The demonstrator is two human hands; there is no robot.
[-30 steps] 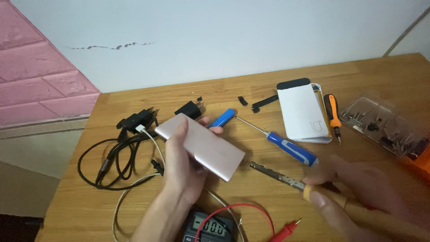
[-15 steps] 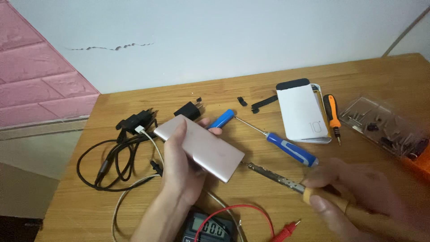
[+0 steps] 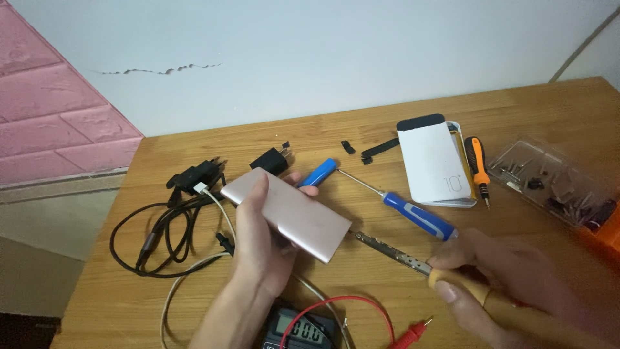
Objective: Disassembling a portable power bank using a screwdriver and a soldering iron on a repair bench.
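My left hand (image 3: 261, 249) grips a flat pink-gold power bank (image 3: 290, 213) from below, thumb over its near edge, holding it just above the wooden table (image 3: 194, 148). My right hand (image 3: 510, 284) is closed around the yellowish handle of a soldering iron (image 3: 394, 254). Its metal tip touches the power bank's right end. A blue cylindrical battery cell (image 3: 320, 172) lies just behind the power bank.
A blue-handled screwdriver (image 3: 413, 215), a white power bank (image 3: 434, 163), an orange screwdriver (image 3: 478, 167) and a clear bit case (image 3: 549, 181) lie to the right. Black cables and chargers (image 3: 174, 213) sit left. A multimeter (image 3: 300, 331) with red leads is at the near edge.
The soldering iron's tip has moved slightly left, up to the power bank's right end. My left hand has kept the power bank almost still.
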